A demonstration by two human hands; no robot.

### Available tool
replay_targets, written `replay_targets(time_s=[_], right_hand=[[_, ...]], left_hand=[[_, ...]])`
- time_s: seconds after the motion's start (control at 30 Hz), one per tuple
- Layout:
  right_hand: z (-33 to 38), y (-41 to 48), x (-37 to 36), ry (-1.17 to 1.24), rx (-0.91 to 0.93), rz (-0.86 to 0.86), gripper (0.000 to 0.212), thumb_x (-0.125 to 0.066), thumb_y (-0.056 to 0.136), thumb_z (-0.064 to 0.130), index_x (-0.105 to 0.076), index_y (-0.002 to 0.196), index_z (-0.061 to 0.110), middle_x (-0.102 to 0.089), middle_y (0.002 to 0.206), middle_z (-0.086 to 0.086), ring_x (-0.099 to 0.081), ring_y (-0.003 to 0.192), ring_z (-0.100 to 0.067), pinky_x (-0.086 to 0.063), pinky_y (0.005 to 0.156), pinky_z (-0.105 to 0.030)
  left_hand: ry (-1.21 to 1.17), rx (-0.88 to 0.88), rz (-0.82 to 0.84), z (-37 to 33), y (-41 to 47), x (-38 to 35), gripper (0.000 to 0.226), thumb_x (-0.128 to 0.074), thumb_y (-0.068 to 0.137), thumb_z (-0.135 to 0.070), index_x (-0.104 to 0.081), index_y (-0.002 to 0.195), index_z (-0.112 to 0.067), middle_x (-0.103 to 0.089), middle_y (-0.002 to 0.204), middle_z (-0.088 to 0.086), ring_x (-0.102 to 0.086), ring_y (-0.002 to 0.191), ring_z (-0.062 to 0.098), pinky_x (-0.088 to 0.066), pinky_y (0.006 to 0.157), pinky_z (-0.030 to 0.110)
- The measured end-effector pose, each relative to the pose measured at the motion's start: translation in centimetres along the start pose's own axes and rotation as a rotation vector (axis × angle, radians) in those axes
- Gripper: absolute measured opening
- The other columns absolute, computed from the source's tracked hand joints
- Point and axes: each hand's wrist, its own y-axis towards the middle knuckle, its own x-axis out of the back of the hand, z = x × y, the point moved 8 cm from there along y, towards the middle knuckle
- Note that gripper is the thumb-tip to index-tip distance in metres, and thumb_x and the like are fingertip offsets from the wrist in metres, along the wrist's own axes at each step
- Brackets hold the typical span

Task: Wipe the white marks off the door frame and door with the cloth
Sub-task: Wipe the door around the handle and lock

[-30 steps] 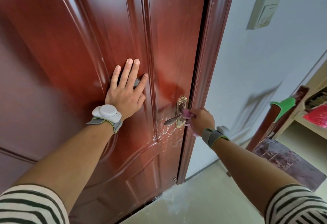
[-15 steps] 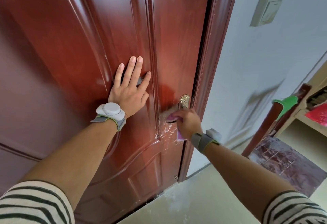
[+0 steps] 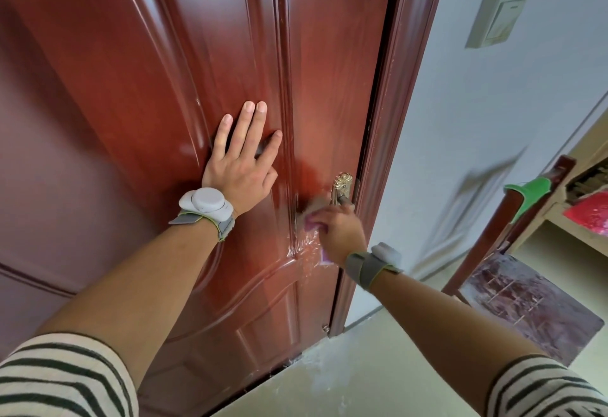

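Roughly mid-task, by the look of it. The cloth [image 3: 314,221] is gripped in the right hand [image 3: 339,234], fingers curled round it, and is pressed to the door [image 3: 131,120] just under the lever of the brass handle [image 3: 342,186]. That hand is motion-blurred, so the exact finger wrap cannot be told. A patch of white marks [image 3: 302,247] is seen directly below those fingers, along the raised rib and across the panel curve, and is not yet cleared. The left hand [image 3: 240,170] is laid flat on the door, fingers [image 3: 254,122] straight and slightly spread, with nothing held. The panel above and around those fingertips is seen clean. Faint pale specks [image 3: 393,61] are seen on the door frame [image 3: 378,153], up and to the right of the right fingers, so the frame is judged undone or only part done. More white residue [image 3: 289,362] is seen at the door's bottom edge, well below both hands. Judgement: handle zone in progress, smear under it next, frame and bottom edge left.
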Motion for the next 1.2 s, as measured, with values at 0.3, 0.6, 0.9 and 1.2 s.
replay_targets(time_s=[0.3,0.6,0.9,1.2], right_hand=[[-2.3,2.7,6.7,0.092,-0.260,-0.234,0.014,-0.062,0.082,0.016,-0.071,0.093,0.017,-0.062,0.100,-0.006,-0.057,0.080,-0.021,-0.043,0.074,-0.026],[-1.3,5.3,4.5,0.219,-0.418,-0.248,0.032,-0.051,0.072,0.003,-0.073,0.077,0.026,-0.058,0.096,0.005,-0.056,0.081,-0.016,-0.040,0.079,-0.020],[-3.8,4.7,6.8,0.212,-0.439,-0.277,0.022,-0.055,0.083,0.015,-0.068,0.100,0.019,-0.069,0.095,-0.010,-0.062,0.090,-0.033,-0.051,0.079,-0.038],[-1.2,4.1,2.5,0.224,-0.436,-0.100,0.029,-0.053,0.082,0.011,-0.077,0.090,0.026,-0.069,0.099,-0.008,-0.063,0.089,-0.030,-0.050,0.080,-0.031]], left_hand=[[0.005,0.001,0.004,0.0,0.0,0.0,0.045,-0.047,0.087,-0.018,-0.064,0.128,-0.016,-0.039,0.152,0.024,-0.033,0.144,0.037,-0.016,0.121,0.050],[0.015,-0.008,0.014,0.0,0.0,-0.1,0.044,-0.048,0.087,-0.020,-0.064,0.128,-0.016,-0.040,0.151,0.024,-0.033,0.143,0.037,-0.015,0.121,0.050],[0.010,-0.002,0.016,-0.1,0.1,0.0,0.045,-0.047,0.087,-0.019,-0.064,0.128,-0.016,-0.039,0.151,0.024,-0.032,0.143,0.037,-0.015,0.121,0.050],[0.013,-0.007,0.007,0.0,0.0,0.0,0.046,-0.046,0.086,-0.018,-0.064,0.128,-0.016,-0.041,0.150,0.024,-0.033,0.143,0.037,-0.017,0.121,0.051]])
